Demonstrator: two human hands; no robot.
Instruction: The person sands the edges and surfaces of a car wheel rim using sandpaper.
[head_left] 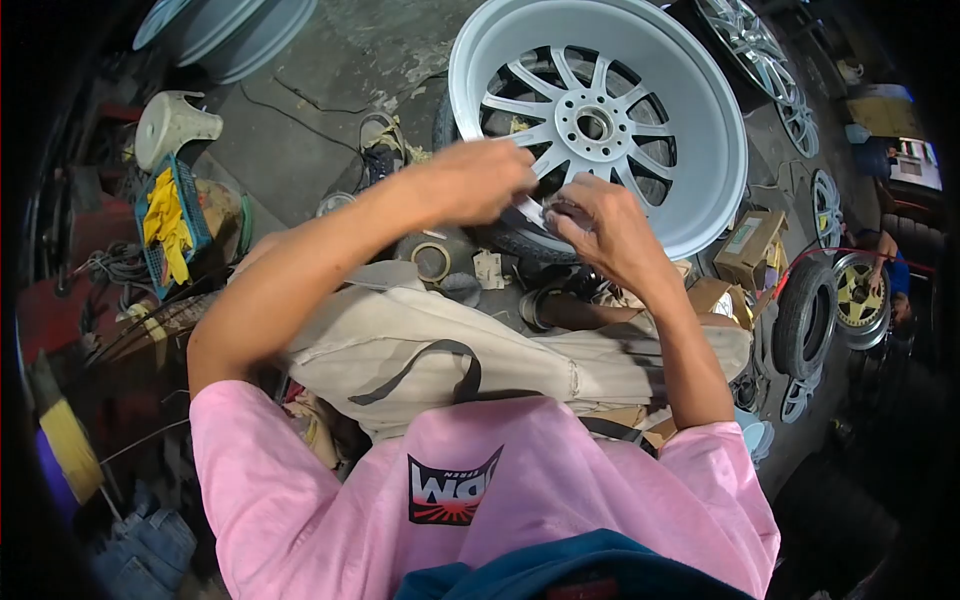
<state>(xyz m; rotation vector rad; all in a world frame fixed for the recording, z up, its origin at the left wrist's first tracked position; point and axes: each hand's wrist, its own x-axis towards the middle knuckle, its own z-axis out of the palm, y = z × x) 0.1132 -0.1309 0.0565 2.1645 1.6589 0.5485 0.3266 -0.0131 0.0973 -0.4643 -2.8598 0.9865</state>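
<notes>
A large light grey wheel rim [690, 210] with many spokes lies over a dark tyre in front of me. My left hand [485, 180] is closed and blurred over the rim's near left edge; what its fingers hold, if anything, cannot be made out. Beside it, my right hand [600, 218] has its fingers bent together at the near edge of the rim. A small whitish piece [532, 212] shows between the two hands, close to the right fingertips. The fingertips of the left hand are smeared by motion.
On the left stand a white stool [172, 128] and a teal basket [190, 215] with yellow cloth. A roll of tape [431, 262] lies near my knees. To the right are a cardboard box [750, 245], a tyre [804, 318] and a gold rim [858, 290] beside another person.
</notes>
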